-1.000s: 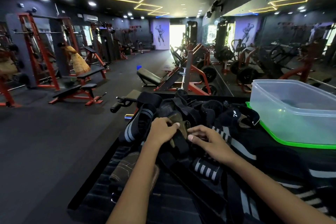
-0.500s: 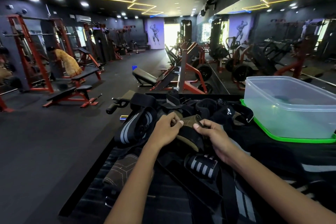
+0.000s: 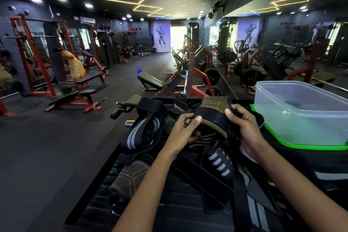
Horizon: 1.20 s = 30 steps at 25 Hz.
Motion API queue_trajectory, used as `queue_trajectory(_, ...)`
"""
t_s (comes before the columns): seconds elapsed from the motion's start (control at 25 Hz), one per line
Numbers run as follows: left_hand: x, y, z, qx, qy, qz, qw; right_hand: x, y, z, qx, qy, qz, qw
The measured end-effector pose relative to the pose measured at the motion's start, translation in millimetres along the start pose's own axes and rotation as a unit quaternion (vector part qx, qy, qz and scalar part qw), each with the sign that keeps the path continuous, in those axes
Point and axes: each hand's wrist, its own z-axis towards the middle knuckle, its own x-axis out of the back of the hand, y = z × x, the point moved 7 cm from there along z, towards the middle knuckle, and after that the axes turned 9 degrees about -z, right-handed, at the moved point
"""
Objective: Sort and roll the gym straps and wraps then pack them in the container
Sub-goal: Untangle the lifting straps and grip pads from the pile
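Note:
An olive and black padded strap (image 3: 212,115) is lifted above a heap of black straps and wraps (image 3: 216,167) on a dark ribbed surface. My left hand (image 3: 181,132) pinches its left end between thumb and fingers. My right hand (image 3: 244,128) grips its right end, thumb on top. A black wrap with grey stripes (image 3: 145,133) lies to the left of my left hand. A white-striped wrap (image 3: 220,162) lies below the held strap. The clear plastic container (image 3: 301,118) stands at the right on a green lid (image 3: 308,146).
A brown stitched pad (image 3: 130,179) lies at the surface's near left. A black cable handle (image 3: 120,109) sticks out over the far left edge. Benches and red weight machines fill the gym floor beyond. A person bends by a bench (image 3: 75,65) at far left.
Both hands have raised the olive and black strap out of the heap and spread it between them. The view has tilted slightly upward.

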Motion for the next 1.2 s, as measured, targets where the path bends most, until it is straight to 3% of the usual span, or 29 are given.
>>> queue_trajectory(0.12,-17,-11,-4,0.016,-0.042,-0.004,0.999,15,-11,5,0.027,0.032,-0.026,0.999)
queue_trajectory(0.32,-49,-33,-14,0.033,-0.100,0.153,0.983,28,-22,3,0.088,0.092,-0.064,0.990)
queue_trajectory(0.44,-51,-28,-18,-0.013,-0.077,0.127,0.989,27,-24,3,0.094,0.115,-0.037,0.988)
queue_trajectory(0.6,-56,-37,-12,0.038,-0.118,0.084,0.989,30,-23,5,0.077,0.127,0.035,0.988)
queue_trajectory(0.8,-42,-31,-5,0.037,-0.138,0.107,0.984,26,-34,0,0.082,0.123,0.058,0.987)
queue_trajectory(1.0,-23,-33,3,-0.005,-0.135,0.321,0.937,34,-53,-3,0.107,0.134,0.136,0.976)
queue_trajectory(1.08,-15,-23,2,-0.009,-0.086,0.300,0.950,43,-55,-3,0.126,0.145,0.136,0.972)
queue_trajectory(1.2,-15,5,-3,-0.083,-0.029,0.127,0.988,51,-46,0,0.147,0.175,0.064,0.971)
